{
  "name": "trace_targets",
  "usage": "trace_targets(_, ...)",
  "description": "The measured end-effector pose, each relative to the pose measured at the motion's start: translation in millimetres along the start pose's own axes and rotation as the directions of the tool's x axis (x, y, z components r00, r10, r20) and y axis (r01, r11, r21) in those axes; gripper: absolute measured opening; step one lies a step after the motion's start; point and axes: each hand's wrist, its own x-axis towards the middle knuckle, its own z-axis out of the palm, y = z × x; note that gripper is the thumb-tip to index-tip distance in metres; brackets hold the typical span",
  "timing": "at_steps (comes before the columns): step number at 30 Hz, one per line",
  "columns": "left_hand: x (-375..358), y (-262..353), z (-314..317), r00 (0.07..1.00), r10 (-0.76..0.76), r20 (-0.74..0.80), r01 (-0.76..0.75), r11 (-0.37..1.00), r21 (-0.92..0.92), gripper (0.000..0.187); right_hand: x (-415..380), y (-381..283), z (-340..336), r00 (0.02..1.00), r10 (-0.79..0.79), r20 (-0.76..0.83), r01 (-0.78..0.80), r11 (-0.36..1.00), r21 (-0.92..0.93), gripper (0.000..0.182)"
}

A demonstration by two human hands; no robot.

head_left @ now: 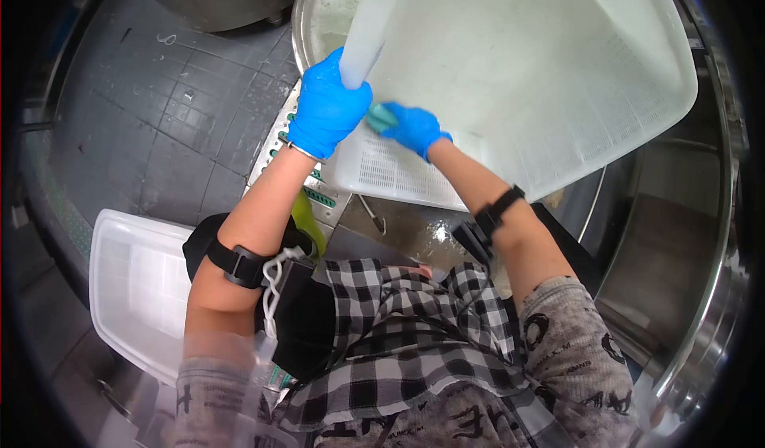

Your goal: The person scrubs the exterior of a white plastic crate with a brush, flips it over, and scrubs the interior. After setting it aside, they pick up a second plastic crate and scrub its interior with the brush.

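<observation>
A large white plastic basket [526, 58] with slotted walls is tilted up in front of me. My left hand [327, 105], in a blue glove, is closed around its near left rim. Inside the basket, my right hand [414, 129], also blue-gloved, presses a green sponge [381, 117] to the inner wall beside that rim. The sponge is partly covered by my fingers and slightly blurred.
Behind the basket stands a metal basin [307, 18] with cloudy, foamy water. A white plastic tub [127, 289] sits on the floor at lower left. Grey tiles [183, 105] cover the left side, and stainless steel fittings [669, 241] line the right.
</observation>
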Motion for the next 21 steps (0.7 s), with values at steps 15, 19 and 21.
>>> trace_targets(15,7.8,-1.1,0.0,0.998,-0.055,0.032,0.055,0.998,0.012,0.031,7.0,9.9,8.5,0.991,-0.03,-0.133,0.031,0.999,0.009,0.044)
trace_targets(19,7.4,6.1,5.7,0.999,-0.033,0.005,0.033,0.996,0.087,0.031,-66.0,20.9,23.3,0.994,-0.056,0.097,0.025,0.956,0.291,0.058)
trace_targets(21,3.8,5.4,8.4,1.0,-0.025,0.017,0.023,0.995,0.102,0.031,-95.4,22.4,8.4,0.96,-0.09,0.266,0.013,0.96,0.279,0.063)
